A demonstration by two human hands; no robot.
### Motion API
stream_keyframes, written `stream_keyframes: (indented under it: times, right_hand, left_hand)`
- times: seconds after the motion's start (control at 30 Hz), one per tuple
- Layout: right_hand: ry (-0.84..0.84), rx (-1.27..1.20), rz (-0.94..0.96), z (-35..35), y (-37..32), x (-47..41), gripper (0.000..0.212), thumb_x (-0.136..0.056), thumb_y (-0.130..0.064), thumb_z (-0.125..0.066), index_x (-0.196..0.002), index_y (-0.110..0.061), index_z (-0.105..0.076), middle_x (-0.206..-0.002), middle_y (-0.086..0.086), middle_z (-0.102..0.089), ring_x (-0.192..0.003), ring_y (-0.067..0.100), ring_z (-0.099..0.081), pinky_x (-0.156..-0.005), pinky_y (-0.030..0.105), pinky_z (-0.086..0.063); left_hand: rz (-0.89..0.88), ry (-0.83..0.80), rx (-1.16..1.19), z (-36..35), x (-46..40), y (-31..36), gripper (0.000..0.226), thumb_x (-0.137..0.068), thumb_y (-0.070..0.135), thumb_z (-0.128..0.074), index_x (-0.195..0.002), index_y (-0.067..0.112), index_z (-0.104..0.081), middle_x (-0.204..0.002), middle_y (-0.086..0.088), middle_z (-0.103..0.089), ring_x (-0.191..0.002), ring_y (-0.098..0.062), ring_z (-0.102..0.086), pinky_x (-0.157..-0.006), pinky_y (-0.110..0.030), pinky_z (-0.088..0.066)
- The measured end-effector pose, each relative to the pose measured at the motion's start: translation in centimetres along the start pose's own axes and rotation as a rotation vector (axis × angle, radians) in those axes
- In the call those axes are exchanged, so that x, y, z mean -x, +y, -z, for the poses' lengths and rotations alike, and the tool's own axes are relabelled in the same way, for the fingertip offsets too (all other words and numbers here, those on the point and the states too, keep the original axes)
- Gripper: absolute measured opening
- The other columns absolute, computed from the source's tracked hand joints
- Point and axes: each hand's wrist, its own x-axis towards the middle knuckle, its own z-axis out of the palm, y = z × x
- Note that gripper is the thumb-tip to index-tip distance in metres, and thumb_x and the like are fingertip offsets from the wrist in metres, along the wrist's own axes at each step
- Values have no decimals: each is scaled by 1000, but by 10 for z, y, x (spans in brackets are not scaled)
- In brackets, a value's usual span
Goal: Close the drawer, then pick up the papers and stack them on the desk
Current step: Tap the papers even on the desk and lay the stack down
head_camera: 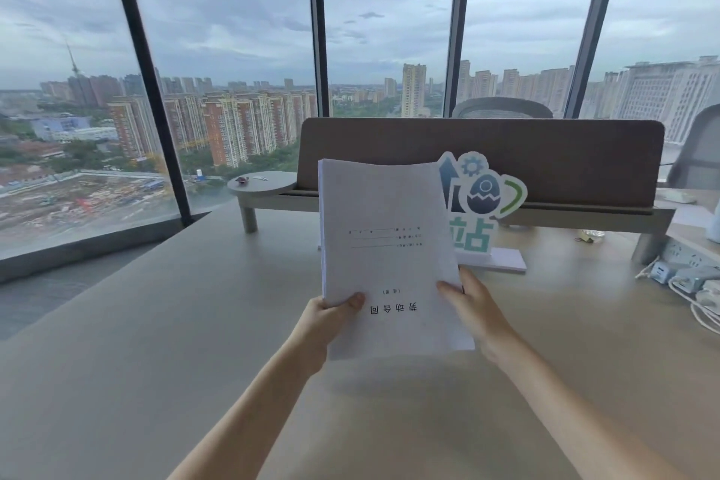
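A thick stack of white papers (385, 245) is held up above the desk (156, 343), tilted toward me, with its printed text upside down. My left hand (331, 318) grips the stack's lower left edge, thumb on the front sheet. My right hand (473, 308) grips the lower right edge, thumb on the front too. The stack's shadow falls on the desk below it. No drawer is in view.
A brown divider panel (545, 152) on a raised shelf (265, 183) crosses the back of the desk. A cardboard sign (483, 207) stands behind the papers. A power strip with chargers and cables (689, 277) lies at the right. Chair backs (502, 107) and windows lie beyond.
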Motion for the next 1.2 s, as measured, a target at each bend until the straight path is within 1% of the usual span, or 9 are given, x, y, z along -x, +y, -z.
stream_keyframes:
  times: [0.2, 0.33, 0.4, 0.5, 0.7, 0.83, 0.93, 1.07, 1.2]
  right_hand:
    - [-12, 29, 67, -57, -16, -11, 28, -94, -8, -48, -113, -27, -57, -108, -7, -67, -101, 16, -61, -83, 31, -45]
    - [-55, 71, 48, -102, -16, -24, 27, -93, -7, -49, -117, -16, -57, -113, 7, -68, -103, 28, -64, -93, 44, -48]
    - [-94, 47, 9, -127, -16, -28, 25, -93, -5, -48, -115, -12, -57, -109, 8, -68, -99, 28, -63, -88, 41, -49]
    - [-161, 27, -70, -169, -12, -36, 19, -94, -6, -47, -110, -11, -58, -100, 7, -66, -84, 23, -59, -75, 34, -45]
    - [-277, 19, -225, -245, 13, -68, 20, -90, -10, -44, -103, -3, -57, -98, 21, -68, -80, 25, -58, -73, 39, -50]
    - [-325, -21, -359, -272, 5, -83, 16, -81, -1, -45, -70, -11, -48, -72, 10, -48, -65, 22, -44, -60, 31, -32]
    - [-371, -9, -393, -282, 1, -99, 12, -76, 3, -48, -71, -8, -53, -67, 11, -51, -62, 25, -50, -55, 30, -43]
    - [-422, 46, -318, -293, 2, -119, 24, -80, 13, -49, -92, 2, -67, -75, 14, -68, -58, 26, -65, -44, 27, -53]
    - [-408, 137, -217, -310, 7, -139, 30, -76, 7, -55, -97, -11, -67, -81, 14, -71, -69, 27, -73, -55, 35, -61]
  left_hand:
    - [35, 162, 30, 44, 17, 13, 26, -77, 29, -77, -96, 11, -76, -104, -12, -77, -103, -33, -70, -93, -47, -54]
    - [26, 315, 77, 88, 15, 16, 23, -78, 32, -63, -91, 13, -67, -90, -7, -71, -81, -27, -66, -76, -38, -53]
    - [7, 396, 60, 109, 13, 16, 15, -79, 27, -54, -88, 17, -61, -86, -8, -62, -76, -24, -58, -67, -34, -49]
    - [-35, 516, -75, 141, 7, 15, 10, -78, 12, -45, -83, 12, -54, -81, -11, -54, -69, -22, -50, -57, -29, -41]
    - [-19, 632, -370, 207, -22, 14, 25, -56, 15, -37, -72, 9, -54, -71, -8, -52, -67, -21, -48, -60, -30, -37]
    - [31, 642, -494, 241, -44, 23, 11, -70, 6, -43, -69, 10, -54, -70, -6, -55, -70, -23, -53, -58, -29, -38]
    - [70, 632, -551, 262, -67, 26, 19, -78, 2, -43, -81, 6, -62, -78, -8, -61, -75, -25, -58, -61, -29, -42]
    - [94, 621, -595, 282, -93, 30, 26, -78, 6, -43, -91, 1, -65, -85, -11, -66, -88, -32, -67, -68, -31, -47]
    - [70, 631, -665, 292, -122, 36, 39, -83, 8, -45, -119, 4, -59, -118, -16, -66, -110, -32, -62, -91, -36, -48]
